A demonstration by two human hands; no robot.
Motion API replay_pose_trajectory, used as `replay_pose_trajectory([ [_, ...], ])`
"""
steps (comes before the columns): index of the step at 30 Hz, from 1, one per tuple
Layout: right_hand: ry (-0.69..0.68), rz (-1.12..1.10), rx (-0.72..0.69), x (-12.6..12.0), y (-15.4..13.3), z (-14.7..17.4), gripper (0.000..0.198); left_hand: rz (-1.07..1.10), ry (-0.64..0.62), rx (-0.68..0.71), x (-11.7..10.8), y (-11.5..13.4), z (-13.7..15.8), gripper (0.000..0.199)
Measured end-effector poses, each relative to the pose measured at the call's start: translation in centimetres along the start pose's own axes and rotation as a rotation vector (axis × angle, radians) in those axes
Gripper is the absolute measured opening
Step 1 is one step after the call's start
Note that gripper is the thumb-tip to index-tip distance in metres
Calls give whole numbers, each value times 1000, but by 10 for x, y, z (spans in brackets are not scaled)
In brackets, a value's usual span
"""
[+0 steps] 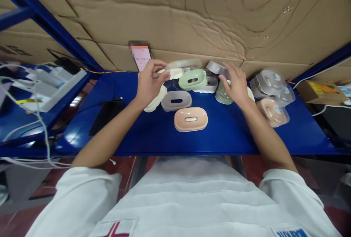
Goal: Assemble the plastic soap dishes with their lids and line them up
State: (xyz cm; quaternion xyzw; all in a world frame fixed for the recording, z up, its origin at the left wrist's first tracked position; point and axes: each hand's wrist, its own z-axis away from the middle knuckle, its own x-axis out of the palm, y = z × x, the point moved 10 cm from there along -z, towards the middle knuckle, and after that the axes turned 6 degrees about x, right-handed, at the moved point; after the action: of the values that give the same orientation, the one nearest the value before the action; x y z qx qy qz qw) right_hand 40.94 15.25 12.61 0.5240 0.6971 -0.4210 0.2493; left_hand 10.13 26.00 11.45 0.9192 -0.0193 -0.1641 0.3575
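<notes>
My left hand (pixel 153 80) has its thumb and fingers closed near the left end of a clear lid (pixel 189 63). A cream scalloped piece (pixel 176 73) lies right beside those fingertips, so the exact grip is partly hidden. My right hand (pixel 235 85) curls its thumb and forefinger around the right end of a light grey oval piece (pixel 216 67), which is tilted. Below that hand is a dull green box (pixel 223 96). Between the hands sits a light green slotted soap dish (pixel 192 80). Nearer me are a grey slotted dish (pixel 176 101) and a peach dish (pixel 191 119) with a pale centre bar.
Lidded grey boxes (pixel 270 81) and a peach lidded box (pixel 273 112) stand at the right. A phone (pixel 142 55) showing a timer leans on the cardboard wall (pixel 123 14). A black flat device (pixel 106 117) and cables lie left on the blue table (pixel 153 138).
</notes>
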Motion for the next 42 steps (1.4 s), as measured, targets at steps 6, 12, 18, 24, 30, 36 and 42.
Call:
replay_pose_trajectory([
  [6,-289,-383,-274,14,-82,55,92,120,-262,61,16,46,43,33],
  [12,-548,-532,-327,44,-96,100,63,-51,-732,255,41,76,75,38],
  [18,-543,-351,-500,57,-110,122,62,-384,-968,350,69,71,106,56],
  [24,-497,-213,-621,68,-111,136,74,-450,-1031,358,81,71,116,62],
  [30,-405,-218,-579,67,-105,136,83,-462,-936,411,78,75,110,57],
  [36,-387,-323,-495,65,-92,134,76,-337,-871,422,82,75,113,53],
  [42,-342,-323,-523,58,-85,134,72,-253,-800,483,83,83,115,50],
])
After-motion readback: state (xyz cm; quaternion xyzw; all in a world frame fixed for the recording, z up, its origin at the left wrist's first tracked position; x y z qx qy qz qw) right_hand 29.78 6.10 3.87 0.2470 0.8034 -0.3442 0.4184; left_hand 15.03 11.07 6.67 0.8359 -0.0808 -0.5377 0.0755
